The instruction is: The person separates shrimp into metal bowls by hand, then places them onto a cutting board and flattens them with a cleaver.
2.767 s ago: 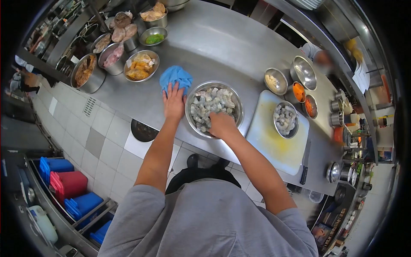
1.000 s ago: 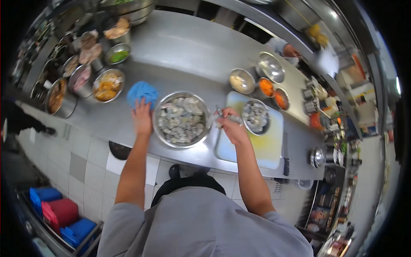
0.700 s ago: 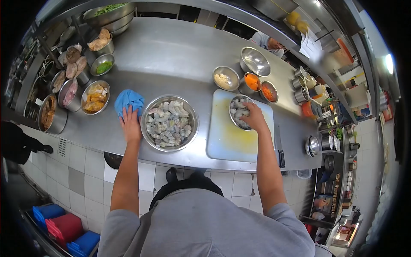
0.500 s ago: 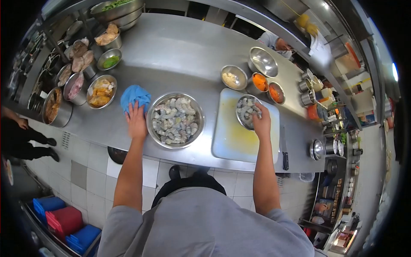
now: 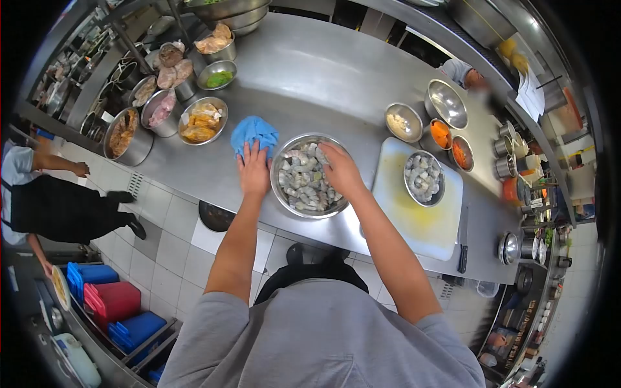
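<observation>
My left hand (image 5: 255,173) lies flat with fingers spread, its fingertips on a crumpled blue cloth (image 5: 254,134) on the counter. Beside it stands a large steel bowl (image 5: 277,187) of raw peeled shrimp (image 5: 303,178). Over the right side of this bowl is my right hand (image 5: 341,171), thumb and fingers apart and reaching down to the shrimp; its fingertips are partly hidden. Further right, a small steel bowl (image 5: 442,187) of shrimp rests on a white cutting board (image 5: 394,223) with yellow stains.
A knife (image 5: 463,249) lies right of the board. Behind it are bowls of chopped garlic (image 5: 400,123) and orange pieces (image 5: 441,134), and a steel bowl (image 5: 446,103). Meat containers (image 5: 129,139) line the left. A person (image 5: 58,200) stands at left; another (image 5: 462,73) is across the counter.
My right hand has left the small bowl on the board and moved left to the large shrimp bowl. The view has shifted left. More of the person at left now shows.
</observation>
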Demonstrator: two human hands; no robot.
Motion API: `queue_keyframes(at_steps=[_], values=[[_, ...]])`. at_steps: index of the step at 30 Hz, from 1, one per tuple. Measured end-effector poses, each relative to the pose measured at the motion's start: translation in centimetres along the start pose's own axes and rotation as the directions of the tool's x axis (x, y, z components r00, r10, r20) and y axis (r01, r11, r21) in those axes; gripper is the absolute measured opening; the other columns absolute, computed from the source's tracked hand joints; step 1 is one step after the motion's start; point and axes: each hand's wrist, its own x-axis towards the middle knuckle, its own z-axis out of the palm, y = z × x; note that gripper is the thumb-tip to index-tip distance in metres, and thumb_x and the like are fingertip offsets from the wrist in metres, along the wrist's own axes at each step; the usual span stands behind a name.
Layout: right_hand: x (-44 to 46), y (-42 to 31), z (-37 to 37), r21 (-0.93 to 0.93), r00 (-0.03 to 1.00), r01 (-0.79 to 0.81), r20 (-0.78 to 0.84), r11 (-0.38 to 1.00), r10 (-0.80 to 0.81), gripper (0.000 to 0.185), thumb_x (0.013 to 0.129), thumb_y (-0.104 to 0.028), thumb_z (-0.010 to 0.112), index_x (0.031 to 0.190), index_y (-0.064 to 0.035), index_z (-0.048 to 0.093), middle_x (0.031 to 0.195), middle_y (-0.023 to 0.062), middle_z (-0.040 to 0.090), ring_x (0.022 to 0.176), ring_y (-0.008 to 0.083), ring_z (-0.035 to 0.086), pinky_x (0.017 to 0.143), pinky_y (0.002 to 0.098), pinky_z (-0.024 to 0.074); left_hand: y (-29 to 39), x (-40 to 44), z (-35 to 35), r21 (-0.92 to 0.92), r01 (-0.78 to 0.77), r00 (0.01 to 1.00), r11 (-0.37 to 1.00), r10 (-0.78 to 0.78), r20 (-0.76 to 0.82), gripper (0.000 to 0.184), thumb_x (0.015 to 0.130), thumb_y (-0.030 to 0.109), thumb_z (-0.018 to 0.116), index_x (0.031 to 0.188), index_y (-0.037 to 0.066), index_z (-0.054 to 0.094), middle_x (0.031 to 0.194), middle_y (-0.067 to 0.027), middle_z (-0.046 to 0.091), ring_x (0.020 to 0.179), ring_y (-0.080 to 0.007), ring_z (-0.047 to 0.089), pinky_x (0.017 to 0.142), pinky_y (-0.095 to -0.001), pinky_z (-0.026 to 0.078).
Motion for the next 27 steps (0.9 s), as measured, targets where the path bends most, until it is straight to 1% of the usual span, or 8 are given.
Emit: queue_keyframes(at_steps=[4, 6, 9, 13, 16, 19, 21, 27], values=[[1.1, 0.1, 1.3, -0.223, 0.997, -0.031, 0.066, 0.974, 0.047, 0.043, 0.084, -0.005, 0.065, 0.128, -0.0073, 0.062, 0.138, 0.0144, 0.057, 0.113, 0.0362, 0.063, 0.1, 0.045, 0.051, 0.0, 0.0, -0.1, -0.012, 0.013, 1.0, 1.0, -0.013, 0.014, 0.04, 0.096, 0.027, 0.059, 0.134, 0.016, 0.06, 0.159, -0.0071, 0.039, 0.152, -0.033, 0.025, 0.122, -0.0588, 0.019], [1.7, -0.4, 0.5, -0.41, 0.863, -0.221, 0.34, 0.885, 0.374, 0.036, 0.081, -0.009, 0.069, 0.117, -0.0093, 0.065, 0.131, 0.0137, 0.062, 0.109, 0.038, 0.064, 0.095, 0.0453, 0.0527, -0.1, 0.0, 0.1, -0.017, 0.019, 1.0, 1.0, -0.019, 0.004, 0.04, 0.096, 0.027, 0.059, 0.134, 0.016, 0.06, 0.159, -0.0071, 0.039, 0.152, -0.0329, 0.025, 0.122, -0.0588, 0.019], [2.4, 1.2, -1.5, -0.307, 0.799, -0.134, 0.529, 0.942, 0.286, 0.033, 0.078, -0.013, 0.073, 0.109, -0.008, 0.064, 0.119, 0.0166, 0.067, 0.106, 0.038, 0.065, 0.089, 0.044, 0.0537, -0.2, -0.1, 0.1, -0.033, 0.022, 1.0, 0.999, -0.022, -0.002, 0.039, 0.096, 0.026, 0.06, 0.134, 0.016, 0.06, 0.159, -0.007, 0.039, 0.152, -0.0328, 0.025, 0.122, -0.0591, 0.019], [4.0, 4.2, -3.8, -0.077, 0.923, -0.144, 0.348, 0.987, 0.162, 0.031, 0.08, -0.02, 0.073, 0.107, -0.0082, 0.064, 0.101, 0.0177, 0.071, 0.098, 0.0367, 0.068, 0.084, 0.0451, 0.0529, -0.1, 0.0, 0.3, -0.043, 0.02, 1.0, 0.999, -0.021, -0.007, 0.039, 0.095, 0.025, 0.061, 0.133, 0.016, 0.06, 0.159, -0.0068, 0.039, 0.152, -0.0327, 0.025, 0.122, -0.06, 0.019], [5.4, 1.2, -6.7, 0.034, 0.879, -0.449, 0.194, 0.893, 0.435, 0.033, 0.077, -0.023, 0.075, 0.104, -0.0066, 0.065, 0.103, 0.0191, 0.071, 0.097, 0.036, 0.069, 0.08, 0.0439, 0.0527, 0.0, 0.0, 0.2, -0.054, 0.018, 1.0, 0.998, -0.019, -0.009, 0.038, 0.095, 0.025, 0.061, 0.132, 0.016, 0.06, 0.158, -0.0071, 0.04, 0.152, -0.0326, 0.026, 0.122, -0.0604, 0.019], [5.0, 0.2, -5.1, -0.232, 0.882, -0.417, 0.132, 0.879, 0.453, 0.027, 0.079, -0.019, 0.071, 0.101, -0.0037, 0.067, 0.106, 0.0203, 0.071, 0.096, 0.0374, 0.069, 0.079, 0.0446, 0.0544, 0.1, 0.1, -0.1, -0.049, 0.015, 1.0, 0.999, -0.016, -0.019, 0.038, 0.095, 0.025, 0.061, 0.132, 0.016, 0.061, 0.158, -0.0073, 0.041, 0.151, -0.0325, 0.026, 0.122, -0.06, 0.019], [2.8, 1.8, -1.4, -0.463, 0.912, -0.113, 0.303, 0.879, 0.277, 0.021, 0.081, -0.013, 0.066, 0.098, -0.0012, 0.068, 0.1, 0.0212, 0.072, 0.095, 0.0377, 0.069, 0.08, 0.0456, 0.0557, 0.1, 0.1, -0.1, -0.045, 0.015, 1.0, 0.999, -0.015, -0.017, 0.038, 0.095, 0.025, 0.061, 0.132, 0.016, 0.061, 0.158, -0.0072, 0.041, 0.152, -0.0324, 0.026, 0.122, -0.0598, 0.019], [-0.5, 1.2, 3.0, -0.434, 0.987, 0.053, 0.158, 0.899, 0.018, 0.015, 0.077, -0.006, 0.065, 0.091, -0.0042, 0.068, 0.098, 0.019, 0.071, 0.091, 0.0385, 0.068, 0.082, 0.0452, 0.0563, 0.0, 0.0, 0.1, -0.035, 0.02, 1.0, 0.999, -0.02, -0.011, 0.039, 0.095, 0.025, 0.061, 0.132, 0.016, 0.061, 0.159, -0.0071, 0.04, 0.152, -0.0323, 0.025, 0.122, -0.0591, 0.018]])
